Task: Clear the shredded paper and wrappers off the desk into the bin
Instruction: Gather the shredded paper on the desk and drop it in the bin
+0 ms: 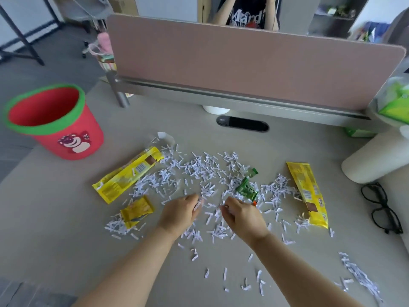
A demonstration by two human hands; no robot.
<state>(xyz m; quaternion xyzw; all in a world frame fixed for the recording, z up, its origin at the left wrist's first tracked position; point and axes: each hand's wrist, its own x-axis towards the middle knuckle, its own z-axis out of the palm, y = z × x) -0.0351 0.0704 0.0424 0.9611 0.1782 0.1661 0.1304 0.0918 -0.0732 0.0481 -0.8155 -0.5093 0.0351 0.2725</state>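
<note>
Shredded paper: short, narrow white strips, some faintly printed, scattered loose across the middle of the desk. Densest between the wrappers; a thinner trail runs to the near right edge.
Left hand: fingers curled, pinching white strips at the fingertips, low over the pile.
Right hand: fingers curled downward, strips showing at the fingertips, just beside the left hand.
Green wrapper: small glossy crinkled sachet lying in the shreds just beyond the right hand. Dark characters on it, too small to read.
Small yellow wrapper: crumpled foil, left of the left hand, touching a clump of strips.
Left yellow wrapper: long flat glossy sleeve lying diagonally, with a barcode and a brown panel; text unreadable.
Right yellow wrapper: long flat sleeve at the right edge of the pile, fine print unreadable.
Bin: round, red, green rim, upright at the left edge of the desk, well apart from the pile. Pink bear figure on its side.
Glasses: black frame, folded, at the right of the desk.
Partition: pink felt-like panel with rounded corners along the far edge of the desk.
</note>
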